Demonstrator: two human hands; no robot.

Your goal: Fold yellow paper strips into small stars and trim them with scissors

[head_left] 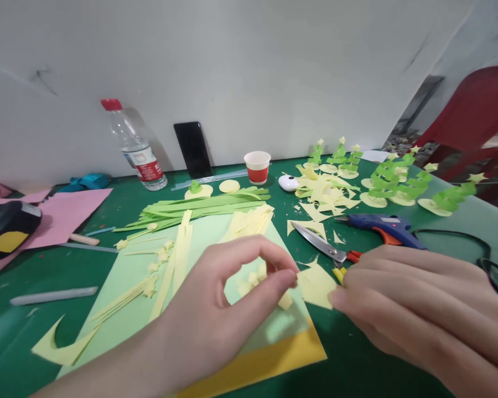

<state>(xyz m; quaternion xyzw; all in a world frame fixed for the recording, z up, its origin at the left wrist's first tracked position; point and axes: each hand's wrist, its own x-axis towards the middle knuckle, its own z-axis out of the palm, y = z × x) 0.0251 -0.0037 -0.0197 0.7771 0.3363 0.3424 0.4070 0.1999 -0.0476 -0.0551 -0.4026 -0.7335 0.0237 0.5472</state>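
Note:
My left hand (203, 301) hovers over the pale green sheet (128, 276), thumb and forefinger pinched; anything between the tips is too small to make out. Small pale yellow pieces (249, 281) show through the loop of its fingers. At the right, my right hand (419, 309) has its fingers curled, and what they may hold is hidden. It covers the handles of the scissors (319, 241). A pale yellow paper piece (315, 284) lies between both hands. Yellow strips (182, 243) and small paper stars (164, 255) lie on the sheet, with green strips (203, 207) behind.
Paper scraps (326, 190), a blue glue gun (377, 223) with a black cable, and several green spiral paper trees with stars (382, 177) occupy the right. A paper cup (257, 168), phone (193, 149) and water bottle (139, 152) stand by the wall. A tape measure (10, 229) is left.

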